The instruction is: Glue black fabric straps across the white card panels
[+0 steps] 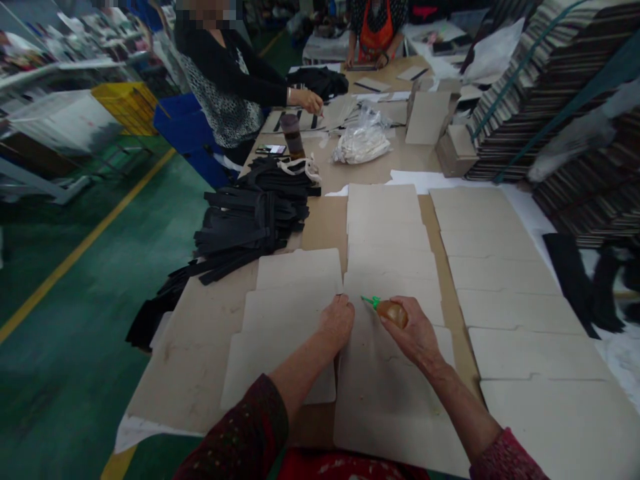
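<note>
My right hand [413, 330] is wrapped round a small amber bottle [393, 313] with a green nozzle [371, 302], which points left above the middle column of overlapping grey boards [390, 380]. Close by on the left, my left hand [338, 322] rests with curled fingers where the left boards [285, 310] meet the middle ones; whatever its fingertips hold, if anything, is hidden. A third column of grey boards [520, 307] lies to the right.
Black strips [240, 220] are piled at the table's left edge. Beyond are a plastic bag [363, 137], a dark cup [293, 135] and a phone [271, 150]. Tall board stacks [550, 80] stand at right. Two people work at the far tables.
</note>
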Demonstrator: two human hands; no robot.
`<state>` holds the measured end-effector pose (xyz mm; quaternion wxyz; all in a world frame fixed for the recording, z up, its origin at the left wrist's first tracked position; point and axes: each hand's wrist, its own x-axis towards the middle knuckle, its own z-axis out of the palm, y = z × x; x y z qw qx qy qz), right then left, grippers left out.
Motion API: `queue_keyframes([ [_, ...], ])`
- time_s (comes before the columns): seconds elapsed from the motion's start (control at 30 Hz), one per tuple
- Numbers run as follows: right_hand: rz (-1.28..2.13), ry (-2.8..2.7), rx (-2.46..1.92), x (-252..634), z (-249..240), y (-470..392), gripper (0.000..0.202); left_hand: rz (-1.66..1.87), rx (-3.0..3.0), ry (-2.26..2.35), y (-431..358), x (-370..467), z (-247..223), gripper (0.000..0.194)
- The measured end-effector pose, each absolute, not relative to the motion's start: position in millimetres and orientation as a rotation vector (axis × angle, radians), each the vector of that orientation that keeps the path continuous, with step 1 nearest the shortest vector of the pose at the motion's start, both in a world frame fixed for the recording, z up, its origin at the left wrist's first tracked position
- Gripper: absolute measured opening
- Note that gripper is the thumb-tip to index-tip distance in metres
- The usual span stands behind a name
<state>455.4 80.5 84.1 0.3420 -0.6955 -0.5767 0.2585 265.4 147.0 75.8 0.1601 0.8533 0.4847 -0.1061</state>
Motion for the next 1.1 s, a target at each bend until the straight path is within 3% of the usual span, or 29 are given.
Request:
queue_keyframes([
  [0.4, 0.723, -1.636, -1.875, 459, 101, 74, 0.030, -0.300, 2.424, 1.393, 148, 269, 75, 0.024],
  [0.67, 0.579, -1.704, -1.915, 442, 101, 82, 0.027, -0.311, 2.413, 1.410, 147, 267, 80, 0.026],
  [0.77, 0.598, -1.496, -1.899, 448, 101, 83, 0.033, -0.342, 2.404, 1.415, 149, 269, 84, 0.027],
  [0.9, 0.775, -0.913, -1.840, 476, 98, 75, 0.057, -0.378, 2.400, 1.425, 151, 273, 90, 0.028],
  [1.1, 0.709, -0.560, -1.810, 536, 96, 40, 0.062, -0.415, 2.428, 1.413, 160, 277, 90, 0.037],
])
